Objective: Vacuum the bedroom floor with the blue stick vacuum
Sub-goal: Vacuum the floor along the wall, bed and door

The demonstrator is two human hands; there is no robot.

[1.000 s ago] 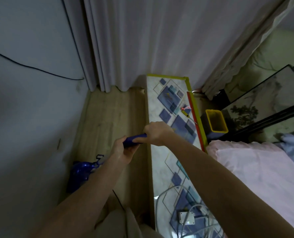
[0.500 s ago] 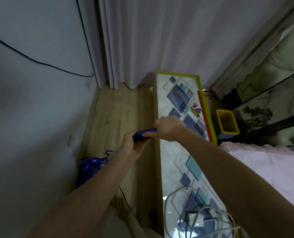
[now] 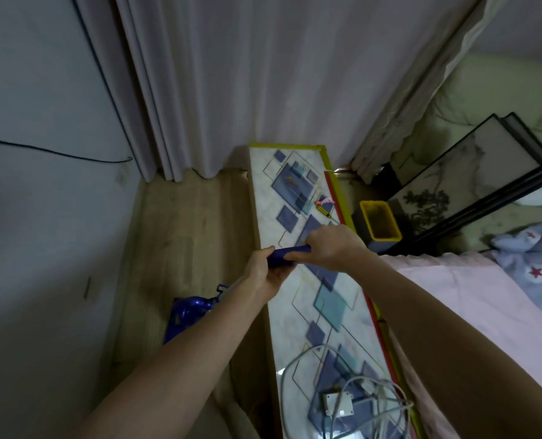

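Both hands, left hand [image 3: 265, 274] and right hand [image 3: 330, 248], curled tight around blue vacuum handle [image 3: 284, 256], grip closed.

Long grey curtains [image 3: 231, 83] hang down to a wooden floor [image 3: 184, 236]; a blue-grey wall [image 3: 35, 232] stands left. A pink bed [image 3: 472, 312] sits right.

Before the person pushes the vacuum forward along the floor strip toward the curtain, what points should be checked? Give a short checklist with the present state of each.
1. Both hands on the handle: ok. The left hand and right hand both curl round it.
2. Vacuum body down at the floor: ok; its floor head cannot be seen.
3. Wooden floor strip ahead free of objects: ok as far as visible.
4. Curtain hem clear of the suction path: not ok, it hangs down to the floor at the far end.
5. White cables away from the vacuum: ok, they lie on the patterned board.
6. Power on: cannot tell.
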